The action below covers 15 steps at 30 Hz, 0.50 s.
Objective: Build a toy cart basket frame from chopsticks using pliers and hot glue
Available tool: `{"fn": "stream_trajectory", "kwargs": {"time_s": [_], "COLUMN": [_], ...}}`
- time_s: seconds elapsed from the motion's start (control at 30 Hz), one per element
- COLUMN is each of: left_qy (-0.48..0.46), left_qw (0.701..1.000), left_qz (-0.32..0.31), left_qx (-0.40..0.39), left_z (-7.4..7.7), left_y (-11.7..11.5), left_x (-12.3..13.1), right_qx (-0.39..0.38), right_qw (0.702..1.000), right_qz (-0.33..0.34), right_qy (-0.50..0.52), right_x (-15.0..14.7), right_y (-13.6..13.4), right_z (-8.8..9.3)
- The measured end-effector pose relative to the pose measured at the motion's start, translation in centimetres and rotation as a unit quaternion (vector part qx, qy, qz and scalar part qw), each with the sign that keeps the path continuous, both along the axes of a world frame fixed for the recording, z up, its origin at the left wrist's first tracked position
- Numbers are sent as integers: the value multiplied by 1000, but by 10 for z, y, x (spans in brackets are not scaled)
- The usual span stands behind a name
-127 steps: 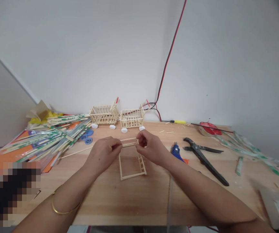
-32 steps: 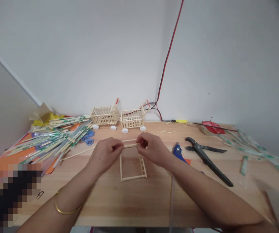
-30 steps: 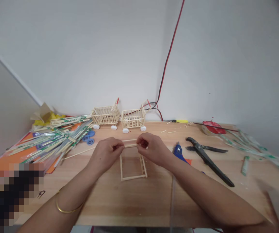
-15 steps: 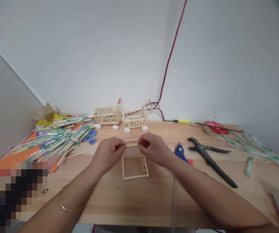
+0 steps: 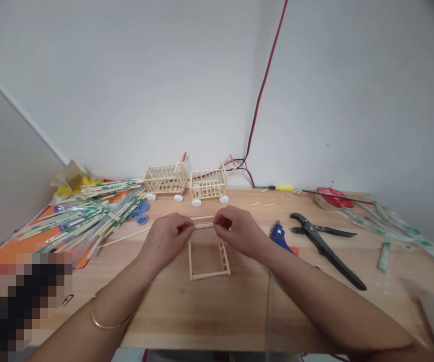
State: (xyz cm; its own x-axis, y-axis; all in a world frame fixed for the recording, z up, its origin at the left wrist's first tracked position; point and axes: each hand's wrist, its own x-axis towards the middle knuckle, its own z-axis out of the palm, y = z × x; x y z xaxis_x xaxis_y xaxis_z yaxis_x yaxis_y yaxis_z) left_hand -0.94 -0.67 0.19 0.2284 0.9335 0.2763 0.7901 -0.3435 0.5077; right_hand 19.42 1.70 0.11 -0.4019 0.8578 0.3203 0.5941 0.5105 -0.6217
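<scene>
A short wooden stick (image 5: 203,227) spans the gap between my hands, level over the far end of a small stick frame (image 5: 209,275). My left hand (image 5: 171,234) pinches its left end between thumb and fingers. At the other end, my right hand (image 5: 235,229) is closed on it the same way. The frame lies on the wooden table (image 5: 186,317), with short crosspieces along its right side. My fingers hide its far corners, so I cannot tell whether the stick touches it.
Two little stick carts (image 5: 208,185) with white wheels stand by the wall. To the left lie wrapped chopsticks (image 5: 99,216) and blue wheels (image 5: 142,219). On the right are a blue glue gun (image 5: 280,236), black cutters (image 5: 330,254), a yellow-handled tool (image 5: 283,188) and a red dish (image 5: 333,199).
The view has shifted very slightly. Both hands keep their pinch on the stick above the frame, with no other visible movement.
</scene>
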Motion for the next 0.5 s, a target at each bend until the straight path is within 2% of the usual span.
{"fn": "stream_trajectory", "kwargs": {"time_s": [0.33, 0.5], "left_qy": [-6, -50], "left_qw": [1000, 998], "left_qz": [-4, 3], "left_qx": [-8, -29], "left_z": [0, -1], "left_y": [2, 3], "left_x": [1, -2], "right_qx": [1, 5], "right_qw": [1000, 1000], "right_qz": [0, 5], "right_qy": [-5, -4], "right_x": [-1, -1], "right_y": [-1, -1], "right_z": [1, -1]}}
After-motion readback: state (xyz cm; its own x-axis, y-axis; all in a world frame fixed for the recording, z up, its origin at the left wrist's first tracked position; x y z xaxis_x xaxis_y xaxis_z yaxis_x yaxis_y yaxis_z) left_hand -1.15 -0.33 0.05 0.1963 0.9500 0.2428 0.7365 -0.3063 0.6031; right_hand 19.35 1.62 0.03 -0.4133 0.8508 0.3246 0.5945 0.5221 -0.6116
